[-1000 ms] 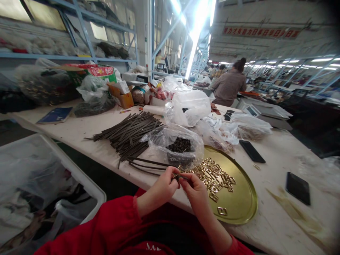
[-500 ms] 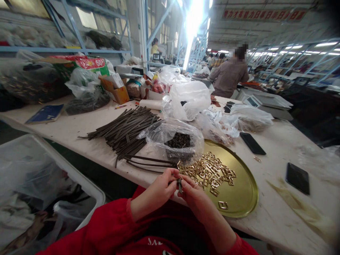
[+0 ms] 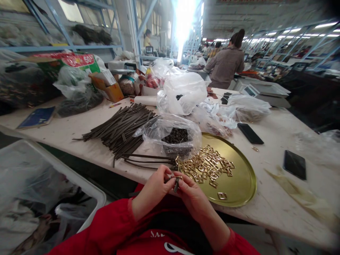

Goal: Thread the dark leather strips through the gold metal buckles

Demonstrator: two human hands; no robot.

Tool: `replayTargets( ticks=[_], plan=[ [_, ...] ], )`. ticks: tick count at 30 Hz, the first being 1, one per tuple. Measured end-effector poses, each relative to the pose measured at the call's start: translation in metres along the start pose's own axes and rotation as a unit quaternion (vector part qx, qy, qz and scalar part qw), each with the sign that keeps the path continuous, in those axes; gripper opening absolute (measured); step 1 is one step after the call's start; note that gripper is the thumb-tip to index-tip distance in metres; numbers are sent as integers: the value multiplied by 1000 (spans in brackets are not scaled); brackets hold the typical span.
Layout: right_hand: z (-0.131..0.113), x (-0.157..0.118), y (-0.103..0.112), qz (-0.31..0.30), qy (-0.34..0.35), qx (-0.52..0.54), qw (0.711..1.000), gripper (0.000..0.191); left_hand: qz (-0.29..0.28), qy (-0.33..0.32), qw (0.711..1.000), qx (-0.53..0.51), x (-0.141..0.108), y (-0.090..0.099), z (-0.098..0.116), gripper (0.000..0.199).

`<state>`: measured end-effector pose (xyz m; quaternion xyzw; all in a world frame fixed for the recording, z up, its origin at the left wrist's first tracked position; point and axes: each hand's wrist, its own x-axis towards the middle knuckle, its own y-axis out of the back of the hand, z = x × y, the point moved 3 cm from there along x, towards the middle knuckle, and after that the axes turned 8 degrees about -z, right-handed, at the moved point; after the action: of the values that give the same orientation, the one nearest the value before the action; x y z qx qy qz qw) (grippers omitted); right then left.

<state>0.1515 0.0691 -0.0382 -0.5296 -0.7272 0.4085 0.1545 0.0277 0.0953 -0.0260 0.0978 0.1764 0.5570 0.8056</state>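
My left hand (image 3: pixel 156 186) and my right hand (image 3: pixel 190 191) meet in front of my body at the table's near edge. Both pinch a dark strap (image 3: pixel 176 184), whose folded end shows between the fingertips. A gold buckle (image 3: pixel 179 177) sits at the strap's end by my right fingers. Just beyond the hands lies a pile of gold buckles (image 3: pixel 209 164) on a round gold tray (image 3: pixel 243 184). Beside the tray, an open clear bag (image 3: pixel 148 131) holds small dark loops (image 3: pixel 177 136). Dark straps (image 3: pixel 120 125) are heaped to the left, with several more laid beside the tray.
Two black phones (image 3: pixel 250 133) (image 3: pixel 294 164) lie on the table (image 3: pixel 276 198) at right. Plastic bags (image 3: pixel 186 90) and an orange box (image 3: pixel 113 91) stand behind. A white bin (image 3: pixel 98 194) is at lower left. A person (image 3: pixel 225 63) stands farther back, facing away.
The view has shifted slightly, so the table items sit a little further left and higher. Between my fingertips the strap has tilted, and the gold buckle shows more clearly.
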Motion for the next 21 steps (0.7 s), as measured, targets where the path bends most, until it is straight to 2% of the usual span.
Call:
replayTargets(
  ticks=[3, 9, 17, 21],
  plan=[
    [0, -2, -2, 3, 1, 7, 1000, 30, -4, 5, 1000, -27, -2, 0, 2, 18],
    [-2, -9, -6, -3, 12, 4, 1000, 32, -57, 10, 990, -129, -14, -3, 17, 16],
    [-6, -19, -11, -3, 9, 1, 1000, 31, -84, 15, 987, -139, -29, -5, 33, 17],
    [-3, -21, -9, 16, 17, -26, 999, 28, -60, 42, 991, -113, -29, -7, 32, 15]
  ],
)
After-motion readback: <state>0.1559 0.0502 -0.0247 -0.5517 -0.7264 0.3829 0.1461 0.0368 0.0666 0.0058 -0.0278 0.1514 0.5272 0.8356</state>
